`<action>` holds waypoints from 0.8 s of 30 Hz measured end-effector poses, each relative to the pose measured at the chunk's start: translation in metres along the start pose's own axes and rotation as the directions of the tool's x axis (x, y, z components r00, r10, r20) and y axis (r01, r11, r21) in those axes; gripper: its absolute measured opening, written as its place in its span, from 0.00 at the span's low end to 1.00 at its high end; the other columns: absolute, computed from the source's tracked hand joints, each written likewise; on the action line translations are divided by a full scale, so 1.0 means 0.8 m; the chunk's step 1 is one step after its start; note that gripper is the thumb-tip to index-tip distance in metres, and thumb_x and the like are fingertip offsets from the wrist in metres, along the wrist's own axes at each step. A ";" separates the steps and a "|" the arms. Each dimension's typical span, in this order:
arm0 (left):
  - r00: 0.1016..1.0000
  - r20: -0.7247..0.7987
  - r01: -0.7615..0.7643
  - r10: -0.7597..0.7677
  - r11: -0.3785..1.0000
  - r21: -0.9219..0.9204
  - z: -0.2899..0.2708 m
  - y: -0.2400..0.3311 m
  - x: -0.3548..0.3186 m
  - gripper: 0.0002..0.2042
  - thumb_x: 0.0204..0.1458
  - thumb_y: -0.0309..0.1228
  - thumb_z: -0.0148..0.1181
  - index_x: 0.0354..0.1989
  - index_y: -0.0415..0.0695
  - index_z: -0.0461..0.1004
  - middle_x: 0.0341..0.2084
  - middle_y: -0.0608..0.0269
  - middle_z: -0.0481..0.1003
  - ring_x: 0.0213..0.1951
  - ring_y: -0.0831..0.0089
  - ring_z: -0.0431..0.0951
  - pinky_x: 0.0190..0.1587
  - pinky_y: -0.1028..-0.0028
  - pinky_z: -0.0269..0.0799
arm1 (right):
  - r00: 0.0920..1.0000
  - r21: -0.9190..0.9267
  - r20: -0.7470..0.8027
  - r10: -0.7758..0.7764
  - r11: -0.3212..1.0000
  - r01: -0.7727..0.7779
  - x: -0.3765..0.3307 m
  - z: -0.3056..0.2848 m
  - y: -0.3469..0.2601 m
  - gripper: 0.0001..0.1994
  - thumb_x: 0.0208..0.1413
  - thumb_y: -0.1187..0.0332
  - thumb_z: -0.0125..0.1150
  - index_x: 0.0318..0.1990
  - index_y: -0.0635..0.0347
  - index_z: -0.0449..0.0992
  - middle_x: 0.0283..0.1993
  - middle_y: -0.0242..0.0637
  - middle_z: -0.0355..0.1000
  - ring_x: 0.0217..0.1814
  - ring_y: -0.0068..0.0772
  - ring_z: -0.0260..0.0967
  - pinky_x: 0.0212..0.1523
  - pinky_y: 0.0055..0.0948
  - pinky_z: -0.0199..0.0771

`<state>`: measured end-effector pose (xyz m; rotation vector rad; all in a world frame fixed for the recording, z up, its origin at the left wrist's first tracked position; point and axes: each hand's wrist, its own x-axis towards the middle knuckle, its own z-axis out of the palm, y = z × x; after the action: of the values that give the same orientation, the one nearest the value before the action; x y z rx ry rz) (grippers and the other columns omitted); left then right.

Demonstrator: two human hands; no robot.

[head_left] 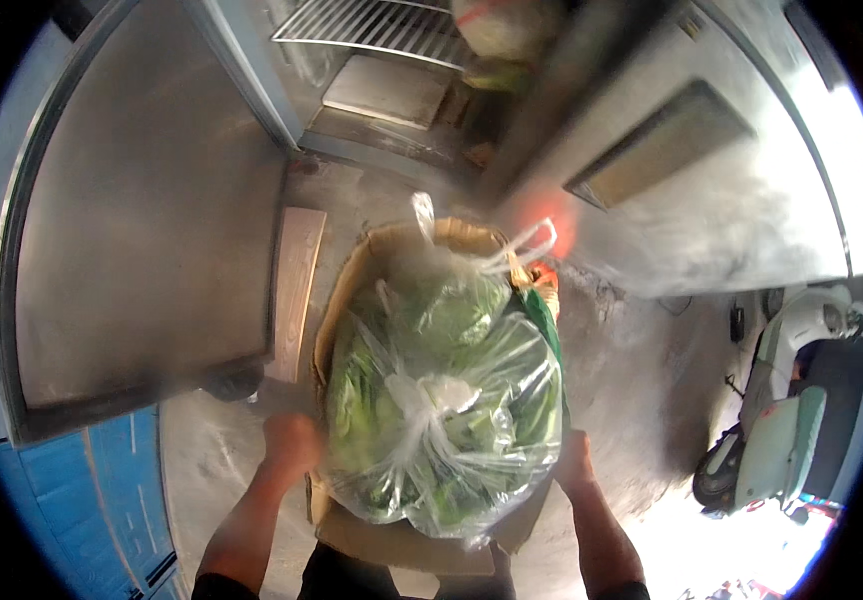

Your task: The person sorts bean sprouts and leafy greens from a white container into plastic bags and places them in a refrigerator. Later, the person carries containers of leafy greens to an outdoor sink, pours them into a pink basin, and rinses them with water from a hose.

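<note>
Brown cardboard box (pixel 372 535): left hand (pixel 294 443) and right hand (pixel 575 462) at its sides, fingers too hidden to tell their opening or grip; bagged greens (pixel 432 440) heaped inside could topple if it tilts.

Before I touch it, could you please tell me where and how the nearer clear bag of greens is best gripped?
Probably best by the gathered knot, coming straight down from above: it faces up near the middle of the nearer clear bag, while the bulging sides show no firm edge.
</note>
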<state>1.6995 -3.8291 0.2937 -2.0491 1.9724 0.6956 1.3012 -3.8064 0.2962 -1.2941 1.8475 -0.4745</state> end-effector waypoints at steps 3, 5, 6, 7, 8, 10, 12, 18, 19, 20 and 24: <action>0.983 -0.159 0.066 -0.091 0.986 -0.153 0.012 0.007 -0.013 0.04 0.30 0.29 0.56 0.16 0.43 0.71 0.18 0.53 0.71 0.24 0.53 0.72 0.26 0.59 0.66 | 0.970 -0.045 -0.062 -0.235 0.971 0.233 0.000 -0.005 -0.007 0.05 0.38 0.77 0.50 0.24 0.68 0.71 0.20 0.49 0.68 0.24 0.46 0.70 0.25 0.35 0.66; 0.944 -0.279 0.090 -0.176 0.951 -0.295 0.058 0.014 -0.021 0.03 0.30 0.28 0.55 0.15 0.42 0.70 0.17 0.52 0.71 0.23 0.53 0.71 0.26 0.59 0.65 | 0.963 -0.113 -0.051 -0.263 0.960 0.256 0.008 0.004 0.031 0.05 0.37 0.78 0.48 0.24 0.69 0.70 0.21 0.50 0.68 0.26 0.52 0.68 0.26 0.36 0.66; 0.924 -0.319 0.092 -0.211 0.932 -0.349 0.066 0.015 -0.019 0.03 0.30 0.27 0.54 0.15 0.41 0.69 0.16 0.51 0.70 0.22 0.52 0.71 0.25 0.59 0.65 | 0.956 -0.091 -0.091 -0.278 0.959 0.270 0.013 0.007 0.032 0.07 0.38 0.79 0.48 0.27 0.69 0.70 0.24 0.52 0.69 0.28 0.50 0.69 0.27 0.34 0.66; 0.901 -0.357 0.091 -0.248 0.911 -0.403 0.069 0.019 -0.017 0.03 0.29 0.26 0.54 0.14 0.41 0.69 0.15 0.50 0.70 0.22 0.51 0.70 0.25 0.58 0.64 | 0.966 0.142 -0.162 -0.199 0.964 0.223 0.033 0.022 0.070 0.09 0.40 0.81 0.46 0.30 0.70 0.70 0.28 0.50 0.70 0.31 0.40 0.70 0.30 0.32 0.66; 0.903 -0.365 0.077 -0.228 0.919 -0.386 0.074 0.027 -0.019 0.03 0.30 0.26 0.53 0.14 0.40 0.68 0.15 0.49 0.69 0.22 0.51 0.70 0.25 0.58 0.63 | 0.982 0.266 -0.139 -0.131 0.950 0.164 0.035 0.027 0.087 0.10 0.45 0.75 0.45 0.35 0.67 0.71 0.33 0.42 0.70 0.34 0.31 0.67 0.34 0.29 0.66; 0.899 -0.385 0.075 -0.208 0.940 -0.334 0.057 0.043 -0.029 0.03 0.30 0.25 0.52 0.13 0.39 0.67 0.14 0.47 0.68 0.21 0.50 0.69 0.24 0.57 0.63 | 0.987 0.452 -0.091 -0.133 0.878 0.160 0.038 0.035 0.084 0.14 0.51 0.68 0.43 0.42 0.63 0.71 0.40 0.34 0.69 0.39 0.23 0.65 0.39 0.25 0.66; 0.887 -0.421 0.070 -0.190 0.956 -0.284 0.056 0.045 -0.023 0.04 0.30 0.25 0.52 0.13 0.38 0.66 0.14 0.46 0.67 0.21 0.49 0.69 0.24 0.57 0.62 | 0.981 0.417 -0.121 -0.154 0.888 0.191 0.047 0.039 0.084 0.15 0.52 0.65 0.43 0.43 0.62 0.70 0.41 0.33 0.68 0.40 0.26 0.65 0.40 0.25 0.66; 0.828 -0.539 0.042 -0.153 0.976 -0.212 0.072 0.042 -0.042 0.03 0.29 0.25 0.53 0.12 0.39 0.68 0.15 0.47 0.68 0.22 0.50 0.69 0.26 0.57 0.63 | 0.997 0.908 0.049 -0.059 0.418 -0.020 0.033 0.060 0.090 0.23 0.53 0.53 0.41 0.50 0.59 0.63 0.49 0.37 0.63 0.49 0.36 0.61 0.49 0.35 0.61; 0.818 -0.554 0.054 -0.157 0.979 -0.197 0.071 0.043 -0.044 0.03 0.29 0.25 0.54 0.13 0.39 0.68 0.16 0.47 0.68 0.22 0.50 0.70 0.26 0.57 0.64 | 0.989 0.950 0.145 -0.005 0.279 -0.137 0.033 0.062 0.080 0.24 0.53 0.50 0.40 0.51 0.59 0.62 0.51 0.38 0.62 0.51 0.37 0.60 0.51 0.36 0.60; 0.808 -0.567 0.068 -0.160 0.981 -0.181 0.070 0.045 -0.047 0.03 0.29 0.26 0.54 0.13 0.39 0.68 0.16 0.47 0.69 0.22 0.50 0.70 0.27 0.58 0.65 | 0.994 0.932 0.104 -0.018 0.352 -0.092 0.028 0.062 0.067 0.26 0.54 0.49 0.37 0.51 0.58 0.62 0.51 0.38 0.62 0.51 0.37 0.59 0.52 0.37 0.59; 0.812 -0.554 0.086 -0.183 0.977 -0.195 0.065 0.059 -0.047 0.04 0.29 0.27 0.55 0.15 0.39 0.70 0.17 0.48 0.70 0.24 0.51 0.71 0.29 0.59 0.67 | 0.990 0.906 -0.002 0.144 0.419 -0.059 0.026 0.061 0.084 0.27 0.54 0.47 0.40 0.51 0.60 0.65 0.53 0.40 0.61 0.53 0.37 0.57 0.53 0.34 0.56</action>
<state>1.6435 -3.7756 0.2744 -2.7144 2.0662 0.2180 1.2965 -3.7911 0.2122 -0.3770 1.3042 -1.2678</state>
